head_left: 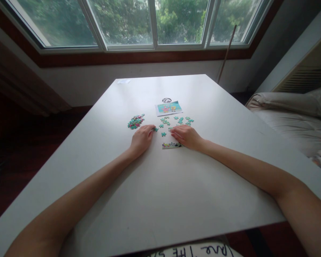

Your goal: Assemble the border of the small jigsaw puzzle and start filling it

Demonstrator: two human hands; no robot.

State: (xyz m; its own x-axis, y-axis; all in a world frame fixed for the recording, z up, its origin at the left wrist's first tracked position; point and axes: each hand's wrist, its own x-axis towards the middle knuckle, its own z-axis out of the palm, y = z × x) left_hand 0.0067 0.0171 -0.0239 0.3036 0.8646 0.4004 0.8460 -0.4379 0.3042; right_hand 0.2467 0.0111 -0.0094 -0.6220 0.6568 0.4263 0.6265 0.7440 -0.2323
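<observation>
Puzzle pieces (pixel 163 134) scattered on white table (pixel 160 192); heaped pile (pixel 135 121) just beyond left hand (pixel 142 138). Left fingertips at 1 green piece (pixel 155 129); cannot tell whether pinched or merely touched. Right hand (pixel 186 136) curled near patterned strip (pixel 169 145), grip hidden, cannot tell. Picture sheet (pixel 169 108) lies farther off.

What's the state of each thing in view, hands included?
Left hand, touching a green piece
Right hand, lowered, hold unclear
Puzzle pile, heaped, unassembled
Loose pieces, scattered
Printed strip, flat, seemingly joined
Picture sheet, face up
Stick, tilted
Window, open or shut unclear
Curtain, hanging
</observation>
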